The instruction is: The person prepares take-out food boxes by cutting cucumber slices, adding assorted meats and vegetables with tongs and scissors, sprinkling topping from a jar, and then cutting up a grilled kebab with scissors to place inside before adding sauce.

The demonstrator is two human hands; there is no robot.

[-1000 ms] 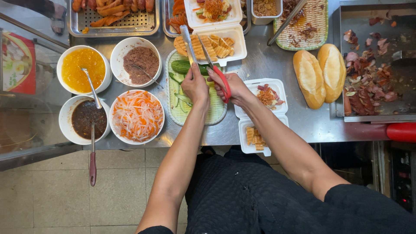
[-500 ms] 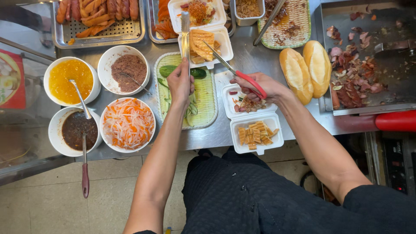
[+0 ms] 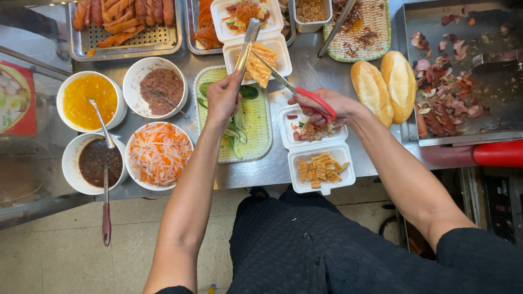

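Left hand (image 3: pixel 222 99) clenches metal tongs (image 3: pixel 246 43), which pinch a golden slab (image 3: pixel 261 64) over the foam box (image 3: pixel 280 68) at twelve o'clock. Right hand (image 3: pixel 327 106) grips red-handled scissors (image 3: pixel 294 90) against it. The slab looks light, soft, greasy; best held by its edge.

Red-handled scissors (image 3: pixel 313 99), green ribbed tray (image 3: pixel 260 130)

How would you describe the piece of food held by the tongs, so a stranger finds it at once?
Start at the green mat in the counter's middle. Just above it sits an open white foam box, and over it the metal tongs hold a golden ridged slab, uncut, unlike the small strips nearby.
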